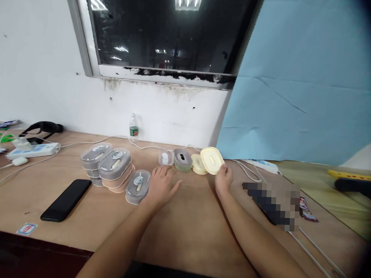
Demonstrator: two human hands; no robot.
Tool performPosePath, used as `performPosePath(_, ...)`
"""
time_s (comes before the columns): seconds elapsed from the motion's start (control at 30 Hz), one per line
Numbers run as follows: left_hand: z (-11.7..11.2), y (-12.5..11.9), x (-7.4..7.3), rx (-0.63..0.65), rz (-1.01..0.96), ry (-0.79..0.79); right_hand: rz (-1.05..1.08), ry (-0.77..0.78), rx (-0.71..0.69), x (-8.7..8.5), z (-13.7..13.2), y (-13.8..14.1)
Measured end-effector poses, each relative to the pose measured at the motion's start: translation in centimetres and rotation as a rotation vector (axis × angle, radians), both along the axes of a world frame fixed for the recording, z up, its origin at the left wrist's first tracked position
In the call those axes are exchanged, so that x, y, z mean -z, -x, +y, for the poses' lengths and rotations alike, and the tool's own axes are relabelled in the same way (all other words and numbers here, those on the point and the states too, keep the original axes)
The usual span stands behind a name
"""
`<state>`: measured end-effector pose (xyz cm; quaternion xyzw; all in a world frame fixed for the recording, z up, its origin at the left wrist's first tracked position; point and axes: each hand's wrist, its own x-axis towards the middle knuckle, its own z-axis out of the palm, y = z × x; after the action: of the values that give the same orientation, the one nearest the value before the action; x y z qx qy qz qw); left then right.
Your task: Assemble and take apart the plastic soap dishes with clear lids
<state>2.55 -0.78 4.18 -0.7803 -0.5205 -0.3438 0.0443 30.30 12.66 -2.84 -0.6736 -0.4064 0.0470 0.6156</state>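
My right hand grips a pale yellow oval lid by its lower right edge, tilted up off the table. Just left of the lid, and partly hidden by it, sits a yellow container. My left hand hovers over or rests on the table with fingers spread, holding nothing; whether it touches the surface I cannot tell. Beside that hand stands a grey lidded lunch box. Beyond its fingertips are a small clear container and a greenish container with a grey top.
Several stacked lunch boxes stand on the left, near a black phone. A plastic bottle is against the wall. Power strips and white cables lie at both sides. A partly blurred dark object and a wrapper lie right.
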Motion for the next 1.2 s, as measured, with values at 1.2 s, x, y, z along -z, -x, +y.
performPosePath(1.2,1.9,1.6,2.3,0.305,0.162,0.275,-0.116,0.183,-0.321,1.2,1.5,0.7)
